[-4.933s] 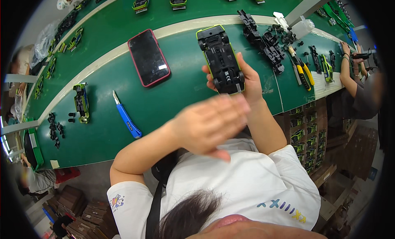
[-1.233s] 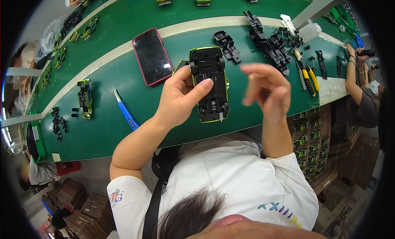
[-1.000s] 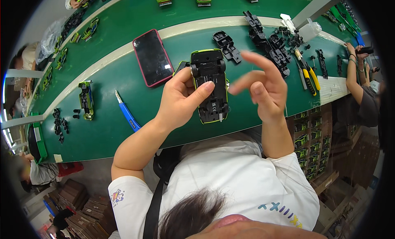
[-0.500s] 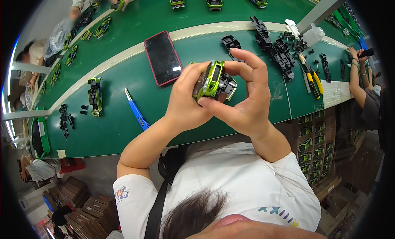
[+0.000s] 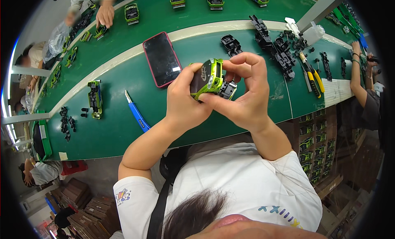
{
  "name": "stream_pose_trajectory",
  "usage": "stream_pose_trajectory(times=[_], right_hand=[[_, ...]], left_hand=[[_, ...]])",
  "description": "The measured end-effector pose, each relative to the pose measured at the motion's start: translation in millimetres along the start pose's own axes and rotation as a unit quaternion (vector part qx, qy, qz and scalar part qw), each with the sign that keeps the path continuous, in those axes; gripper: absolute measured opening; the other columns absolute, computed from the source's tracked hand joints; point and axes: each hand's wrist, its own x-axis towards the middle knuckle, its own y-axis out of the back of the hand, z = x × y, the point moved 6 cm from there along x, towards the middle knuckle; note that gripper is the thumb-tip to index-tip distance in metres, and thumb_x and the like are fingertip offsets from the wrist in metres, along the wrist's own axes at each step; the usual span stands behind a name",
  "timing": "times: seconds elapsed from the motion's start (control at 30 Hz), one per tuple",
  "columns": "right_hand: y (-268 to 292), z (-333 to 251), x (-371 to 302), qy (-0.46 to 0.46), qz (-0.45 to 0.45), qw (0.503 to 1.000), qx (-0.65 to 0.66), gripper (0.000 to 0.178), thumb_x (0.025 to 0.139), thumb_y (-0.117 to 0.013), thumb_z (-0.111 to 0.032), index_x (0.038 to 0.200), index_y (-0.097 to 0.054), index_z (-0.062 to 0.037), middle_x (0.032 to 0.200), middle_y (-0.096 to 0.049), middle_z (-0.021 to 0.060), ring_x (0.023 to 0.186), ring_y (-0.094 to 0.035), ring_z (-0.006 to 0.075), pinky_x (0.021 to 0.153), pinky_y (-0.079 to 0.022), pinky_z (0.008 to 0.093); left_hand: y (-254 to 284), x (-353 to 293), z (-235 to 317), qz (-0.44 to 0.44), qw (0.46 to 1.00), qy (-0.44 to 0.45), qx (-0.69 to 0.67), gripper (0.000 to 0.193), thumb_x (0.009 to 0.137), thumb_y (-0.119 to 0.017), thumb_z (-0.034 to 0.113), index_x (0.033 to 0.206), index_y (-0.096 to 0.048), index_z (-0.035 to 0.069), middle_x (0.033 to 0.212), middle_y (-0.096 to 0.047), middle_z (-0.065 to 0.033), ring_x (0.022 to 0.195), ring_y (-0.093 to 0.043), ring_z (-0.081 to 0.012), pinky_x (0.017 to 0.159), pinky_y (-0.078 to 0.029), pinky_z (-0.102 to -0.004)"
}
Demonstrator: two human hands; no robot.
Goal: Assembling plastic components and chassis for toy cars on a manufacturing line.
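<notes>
Between my two hands, above the near part of the green table, is a bright green toy car (image 5: pixel 210 79) with a dark top panel. My left hand (image 5: pixel 184 100) wraps its fingers around the car's left side. The thumb and bent fingers of my right hand (image 5: pixel 248 93) grip its right end, where black and silvery parts show. My fingers hide part of the car. Beyond my left hand lies a phone (image 5: pixel 161 59) with a red edge. Past my right hand is a black toy chassis (image 5: pixel 231 45).
A blue box cutter (image 5: pixel 138 114), blade out, lies left of my forearm, near another green car body (image 5: pixel 95 99) and small black parts (image 5: pixel 63 120). Yellow-handled pliers (image 5: pixel 314 80) and stacked black chassis (image 5: pixel 273 50) lie right. Across the table is a co-worker's hand (image 5: pixel 105 16).
The car in my hands has turned, so its dark top panel now shows. The co-worker's hand has moved left onto another car, leaving one car body standing on the far table.
</notes>
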Motion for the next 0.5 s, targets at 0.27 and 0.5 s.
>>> stream_pose_trajectory(times=[0.27, 0.5], right_hand=[[-2, 7, 6, -0.006, -0.046, 0.998, 0.043, 0.072, 0.056, -0.087, -0.008, 0.11, -0.04, -0.0063, 0.097, -0.06, 0.0067, 0.083, -0.055, 0.0103, 0.073, -0.044, 0.0236], [-3, 12, 10, -0.01, -0.044, 0.997, 0.07, 0.073, 0.054, -0.088, -0.008, 0.109, -0.04, -0.0062, 0.098, -0.06, 0.0065, 0.082, -0.054, 0.0096, 0.073, -0.044, 0.0235]], left_hand=[[3, 4, -2, -0.018, 1.0, -0.008, -0.012, 0.047, 0.075, -0.07, 0.006, 0.116, -0.05, -0.003, 0.09, -0.06, -0.0053, 0.079, -0.059, -0.0104, 0.069, -0.05, -0.0237], [0, 5, -2, -0.046, 0.992, 0.005, -0.121, 0.041, 0.077, -0.068, 0.002, 0.114, -0.051, -0.002, 0.089, -0.06, -0.0043, 0.078, -0.058, -0.0096, 0.068, -0.049, -0.0216]])
